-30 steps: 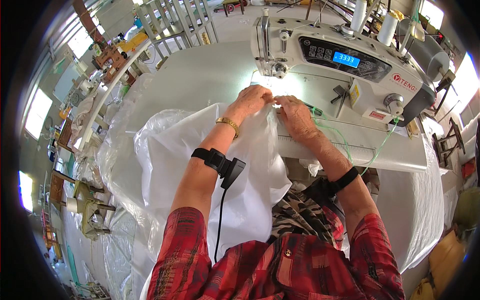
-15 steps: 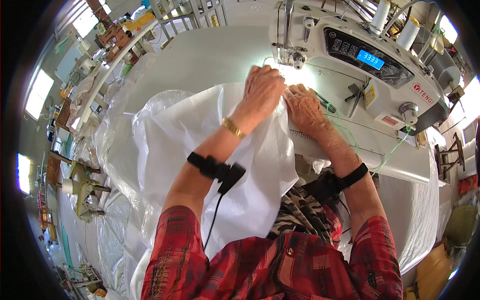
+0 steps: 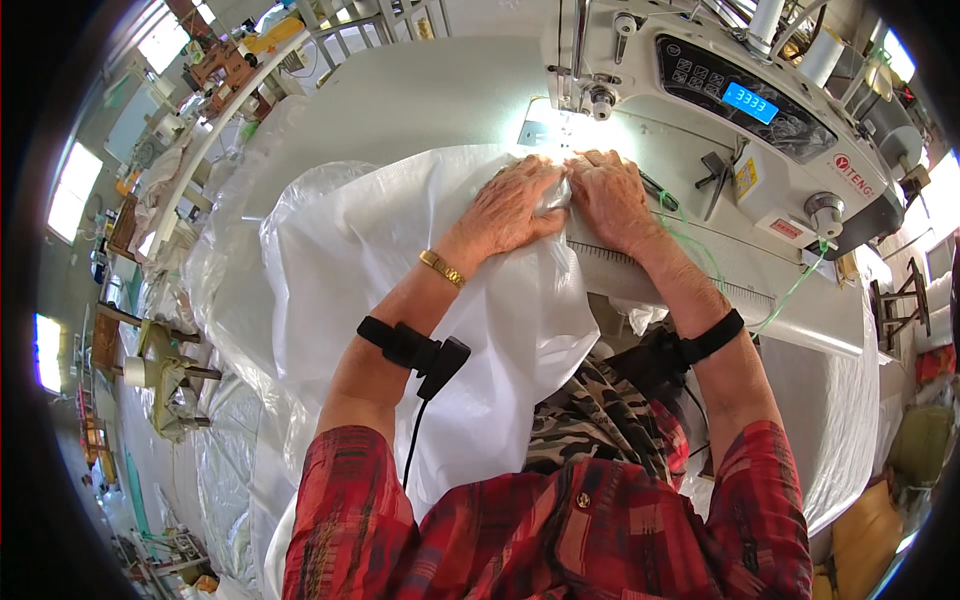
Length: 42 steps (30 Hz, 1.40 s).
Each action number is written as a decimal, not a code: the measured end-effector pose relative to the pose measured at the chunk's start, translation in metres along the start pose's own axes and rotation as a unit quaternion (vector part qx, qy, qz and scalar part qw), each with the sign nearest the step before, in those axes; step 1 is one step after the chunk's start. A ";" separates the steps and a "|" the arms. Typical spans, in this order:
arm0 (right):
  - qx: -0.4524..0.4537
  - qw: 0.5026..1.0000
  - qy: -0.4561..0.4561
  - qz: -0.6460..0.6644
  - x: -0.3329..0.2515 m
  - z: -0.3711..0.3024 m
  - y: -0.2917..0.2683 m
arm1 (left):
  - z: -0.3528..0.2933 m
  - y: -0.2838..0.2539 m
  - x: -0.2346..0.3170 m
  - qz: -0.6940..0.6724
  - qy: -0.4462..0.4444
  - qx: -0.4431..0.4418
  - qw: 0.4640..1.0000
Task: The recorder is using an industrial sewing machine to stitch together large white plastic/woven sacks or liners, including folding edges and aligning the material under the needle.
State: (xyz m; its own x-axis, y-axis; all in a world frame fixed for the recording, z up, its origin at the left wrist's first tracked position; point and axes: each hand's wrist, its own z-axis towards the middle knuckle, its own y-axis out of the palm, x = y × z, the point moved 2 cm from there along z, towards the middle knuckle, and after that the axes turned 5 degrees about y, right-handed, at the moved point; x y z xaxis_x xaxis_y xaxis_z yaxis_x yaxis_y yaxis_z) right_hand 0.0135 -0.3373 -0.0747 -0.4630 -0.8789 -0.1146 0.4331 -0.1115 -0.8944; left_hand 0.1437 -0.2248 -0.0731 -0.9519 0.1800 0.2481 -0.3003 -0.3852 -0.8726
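Large, thin and glossy, a white sheet (image 3: 400,270) drapes over the sewing table's near edge and down across my lap. My left hand (image 3: 512,207) grips its top edge, fingers bunched and thumb bent inward. Right beside it, my right hand (image 3: 610,203) has its fingers curled down at the same edge, closed on the sheet as far as shows. Both sets of fingertips lie just in front of the sewing machine's (image 3: 700,100) lit needle area; glare and the fingers hide the exact edge there.
A small black tool (image 3: 655,190) and green thread (image 3: 690,245) lie right of my right hand. A black clamp-like piece (image 3: 713,172) stands behind them. Thread cones (image 3: 820,57) top the machine. Clear plastic film (image 3: 230,270) hangs at the left. A ruler strip (image 3: 740,293) runs along the table front.
My left hand has come down from its raised position onto the sheet beside my right hand. My right hand has shifted slightly toward the needle area, and the metal plate there now shows.
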 end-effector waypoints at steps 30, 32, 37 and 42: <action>-0.036 0.999 0.017 0.017 0.014 0.022 0.006 | 0.038 0.014 -0.022 0.014 -0.022 -0.002 1.000; -0.056 0.998 0.026 0.021 0.016 0.023 0.009 | 0.042 0.014 -0.025 0.018 -0.025 -0.005 1.000; 0.029 0.996 0.022 0.079 0.027 0.023 0.017 | 0.050 0.018 -0.030 0.018 -0.019 -0.005 1.000; 0.085 0.936 0.166 0.299 0.035 0.036 0.013 | 0.051 0.020 -0.030 0.033 -0.022 -0.024 0.999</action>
State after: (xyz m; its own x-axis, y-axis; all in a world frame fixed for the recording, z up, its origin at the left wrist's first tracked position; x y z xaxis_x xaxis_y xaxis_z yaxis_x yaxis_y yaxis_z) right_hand 0.0312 -0.3863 -0.0750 -0.3006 -0.6187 -0.7259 0.7956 0.2571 -0.5486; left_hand 0.1632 -0.2842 -0.0762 -0.9715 0.1148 0.2075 -0.2351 -0.3502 -0.9067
